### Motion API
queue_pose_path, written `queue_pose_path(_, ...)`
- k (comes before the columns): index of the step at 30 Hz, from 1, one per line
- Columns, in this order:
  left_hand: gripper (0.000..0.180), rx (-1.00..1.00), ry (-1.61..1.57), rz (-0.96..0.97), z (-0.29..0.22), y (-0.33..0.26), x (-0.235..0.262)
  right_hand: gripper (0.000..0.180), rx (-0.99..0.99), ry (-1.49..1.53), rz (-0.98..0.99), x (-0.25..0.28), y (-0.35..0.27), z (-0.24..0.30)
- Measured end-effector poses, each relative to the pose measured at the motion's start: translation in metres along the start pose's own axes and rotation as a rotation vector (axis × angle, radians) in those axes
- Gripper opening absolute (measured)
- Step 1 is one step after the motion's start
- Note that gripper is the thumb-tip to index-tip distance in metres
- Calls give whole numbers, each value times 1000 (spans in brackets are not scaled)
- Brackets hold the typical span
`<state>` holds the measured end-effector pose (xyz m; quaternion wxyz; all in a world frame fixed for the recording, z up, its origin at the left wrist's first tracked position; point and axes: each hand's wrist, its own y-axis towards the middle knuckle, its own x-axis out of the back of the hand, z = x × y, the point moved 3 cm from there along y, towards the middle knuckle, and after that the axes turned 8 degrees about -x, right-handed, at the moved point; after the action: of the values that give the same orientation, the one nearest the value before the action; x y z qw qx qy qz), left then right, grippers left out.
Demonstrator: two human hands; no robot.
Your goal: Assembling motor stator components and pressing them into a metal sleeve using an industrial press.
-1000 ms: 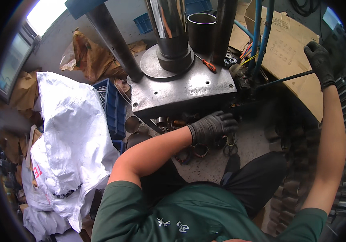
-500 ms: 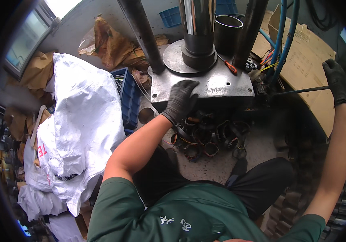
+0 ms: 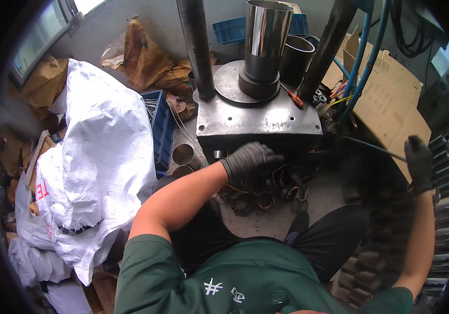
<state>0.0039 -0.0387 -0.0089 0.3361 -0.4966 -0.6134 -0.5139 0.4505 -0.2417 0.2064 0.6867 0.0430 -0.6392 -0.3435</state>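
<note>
Since half a second ago the left hand [image 3: 250, 161] has dropped off the steel base plate [image 3: 258, 123] to its front edge at centre frame, fingers curled loosely over the wire-bound rings [image 3: 266, 191], gripping nothing that I can tell; those look light, stiff, best pinched by the rim. White sacks [image 3: 98, 157] crowd the left. At the right edge, the right hand [image 3: 419, 162] clenches a thin rod [image 3: 373, 147].

White sacks [image 3: 98, 157] left; cardboard box [image 3: 386, 99] right

The concrete floor [image 3: 266, 222] carries wire-wound rings [image 3: 266, 188], a white sack [image 3: 104, 157] and a blue crate [image 3: 162, 131].
</note>
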Motion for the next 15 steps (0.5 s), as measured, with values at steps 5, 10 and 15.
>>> queue_pose_path(5,30,571,269,-272,83,-35,50,25,178,-203,232,19,-53,45)
queue_pose_path(10,33,549,215,-378,99,-39,48,27,448,-80,119,29,1,147)
queue_pose_path(15,45,631,272,-470,122,-42,52,29,597,97,31,-18,80,277)
